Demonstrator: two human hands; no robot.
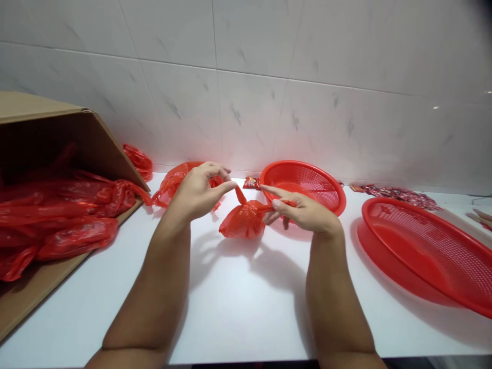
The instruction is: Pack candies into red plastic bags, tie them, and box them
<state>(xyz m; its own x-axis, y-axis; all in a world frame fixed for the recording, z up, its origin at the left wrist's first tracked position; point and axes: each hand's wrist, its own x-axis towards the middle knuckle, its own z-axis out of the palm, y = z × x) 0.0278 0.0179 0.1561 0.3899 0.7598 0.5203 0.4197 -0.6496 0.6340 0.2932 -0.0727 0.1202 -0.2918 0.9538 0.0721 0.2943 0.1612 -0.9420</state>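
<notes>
A small filled red plastic bag [243,223] is gathered at its neck in front of me, just over the white table, its two ends pulled apart. My left hand [203,188] pinches the upper left end between thumb and finger. On the other side, my right hand [294,207] grips the end that runs out to the right, index finger stretched toward the left. What the bag holds cannot be made out through the plastic. Behind my left hand lies another loose red plastic bag [172,179].
A cardboard box [111,148] on its side at left holds several red bags [77,220]. Two red plastic baskets [303,166] [407,266] stand at right. A small red packet [251,183] lies near the tiled wall [253,113]. Another person's hand [482,218] shows at the far right.
</notes>
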